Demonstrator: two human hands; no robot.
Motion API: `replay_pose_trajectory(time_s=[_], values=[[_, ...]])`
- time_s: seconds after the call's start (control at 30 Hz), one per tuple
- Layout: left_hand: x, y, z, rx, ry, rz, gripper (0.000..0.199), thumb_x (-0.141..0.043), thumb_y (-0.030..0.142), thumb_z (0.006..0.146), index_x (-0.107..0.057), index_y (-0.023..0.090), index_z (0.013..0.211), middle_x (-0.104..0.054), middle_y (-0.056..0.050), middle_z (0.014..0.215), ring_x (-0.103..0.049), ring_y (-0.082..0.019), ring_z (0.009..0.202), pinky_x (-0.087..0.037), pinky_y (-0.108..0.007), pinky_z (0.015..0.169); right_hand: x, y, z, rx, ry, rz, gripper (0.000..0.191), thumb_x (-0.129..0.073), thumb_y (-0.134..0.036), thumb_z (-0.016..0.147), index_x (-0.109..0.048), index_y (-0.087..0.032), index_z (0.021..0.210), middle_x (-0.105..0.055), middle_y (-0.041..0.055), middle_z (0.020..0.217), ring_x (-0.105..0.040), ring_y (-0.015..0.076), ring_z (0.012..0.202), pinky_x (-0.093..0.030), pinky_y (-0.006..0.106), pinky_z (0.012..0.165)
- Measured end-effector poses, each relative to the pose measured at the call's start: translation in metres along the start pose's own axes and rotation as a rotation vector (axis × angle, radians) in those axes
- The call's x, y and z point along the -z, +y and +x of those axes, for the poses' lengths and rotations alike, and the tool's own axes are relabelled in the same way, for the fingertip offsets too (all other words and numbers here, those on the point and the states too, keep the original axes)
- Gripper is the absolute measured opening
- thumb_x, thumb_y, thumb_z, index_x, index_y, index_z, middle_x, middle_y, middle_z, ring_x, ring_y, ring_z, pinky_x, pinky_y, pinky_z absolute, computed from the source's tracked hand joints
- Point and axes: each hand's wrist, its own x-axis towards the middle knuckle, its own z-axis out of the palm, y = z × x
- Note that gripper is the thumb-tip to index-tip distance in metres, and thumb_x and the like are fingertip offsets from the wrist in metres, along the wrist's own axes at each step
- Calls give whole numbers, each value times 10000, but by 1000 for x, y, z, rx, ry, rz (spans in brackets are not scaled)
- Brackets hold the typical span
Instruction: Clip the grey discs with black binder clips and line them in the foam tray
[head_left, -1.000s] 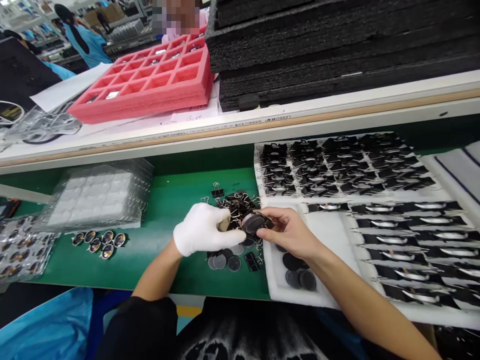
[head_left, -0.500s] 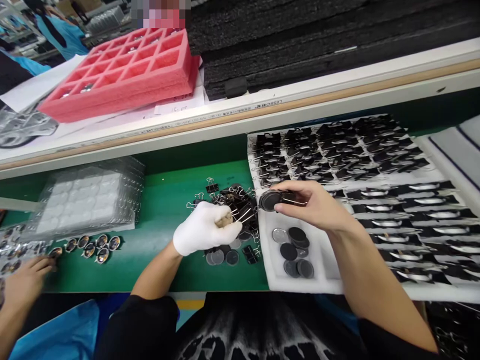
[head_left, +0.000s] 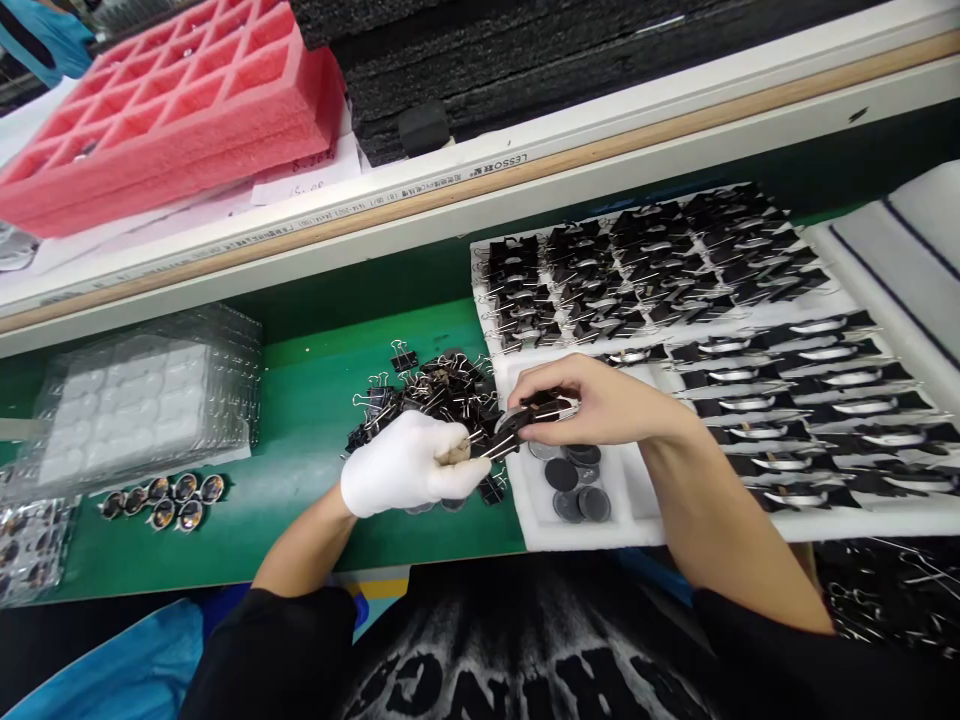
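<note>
My left hand [head_left: 405,465], in a white glove with bare fingertips showing, pinches the wire handles of a black binder clip [head_left: 506,432]. Bare and curled, my right hand [head_left: 600,400] grips a round dark disc stack [head_left: 517,418] with a binder clip on it. The two hands meet here, and the left clip sits at the edge of the stack; whether its jaws are over the rim I cannot tell. Behind the glove lies a heap of black binder clips [head_left: 450,385]. Loose grey and black discs [head_left: 577,490] lie in a white foam tray [head_left: 540,535] below my right hand.
Rows of clipped pieces [head_left: 825,378] fill the foam at right. Clear plastic trays [head_left: 142,400] are stacked at left, near several small round parts [head_left: 186,489] on the green table [head_left: 300,540]. A shelf edge [head_left: 420,195] crosses above, bearing pink foam [head_left: 180,110].
My right hand has brought the disc stack left and down to the clip in my left hand. The view has shifted, and another person's hand at far left is out of sight.
</note>
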Motion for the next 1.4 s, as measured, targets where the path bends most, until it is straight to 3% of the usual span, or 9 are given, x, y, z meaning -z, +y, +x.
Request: replay_pose_trajectory(time_s=[0.33,0.5,0.73,0.9,1.03,1.1,1.2,1.3,1.4], values=[[-7,7,-3,-67,345,260,100,-613,266,839,-580,199,772,-545,75,552,-465,-82,499,-347,-231,551,-2,-8,-4,105,118,8,139,-765,-268,816,-765,-210,943,-777,24,943,-702,195,870,-539,320,781],[-9,19,-6,-18,449,121,278,-566,287,907,-466,199,662,-420,70,546,-354,-74,521,-325,-221,535,-11,-17,-7,113,194,31,111,-757,-257,809,-753,-207,908,-766,20,925,-686,186,844,-510,306,756],[-10,24,-13,3,508,21,317,-588,323,912,-483,193,642,-456,62,536,-376,-75,520,-330,-224,527,-24,-22,-9,109,297,68,132,-779,-285,754,-748,-187,836,-728,19,807,-619,164,720,-446,284,636],[-1,37,-14,109,289,-115,247,-549,396,955,-589,198,813,-605,38,634,-518,-99,546,-402,-234,554,-24,-29,-25,160,385,-16,62,-745,-263,804,-731,-207,827,-721,17,783,-623,172,702,-456,301,622],[1,53,0,192,15,-437,508,-370,568,1026,-651,163,904,-708,-51,709,-622,-130,545,-417,-243,501,-28,-17,-64,464,504,-401,89,-697,-218,894,-757,-270,933,-768,30,884,-672,200,802,-484,367,749],[-4,64,13,187,-153,-481,507,-478,611,985,-676,155,885,-707,-51,691,-608,-128,539,-422,-237,495,-34,-4,-90,562,596,-649,217,-685,-186,924,-759,-354,1040,-787,4,993,-695,200,900,-467,387,827],[-16,81,37,146,-343,-450,362,-648,523,913,-699,167,876,-723,-35,733,-624,-134,605,-481,-242,553,-46,18,-127,454,866,-934,394,-729,-174,910,-718,-447,1192,-759,3,1185,-674,241,1091,-441,430,941],[-33,93,64,93,-280,-308,260,-643,400,915,-670,176,786,-720,-20,716,-661,-144,655,-511,-248,617,-57,38,-151,223,999,-1005,452,-752,-213,907,-667,-356,1326,-704,113,1303,-616,344,1235,-451,514,977],[-50,95,87,47,-215,-216,280,-588,373,947,-622,185,742,-721,-14,707,-692,-148,664,-539,-255,661,-64,54,-158,214,991,-951,476,-601,-86,971,-606,-272,1410,-754,134,1182,-694,301,1146,-515,472,927]])
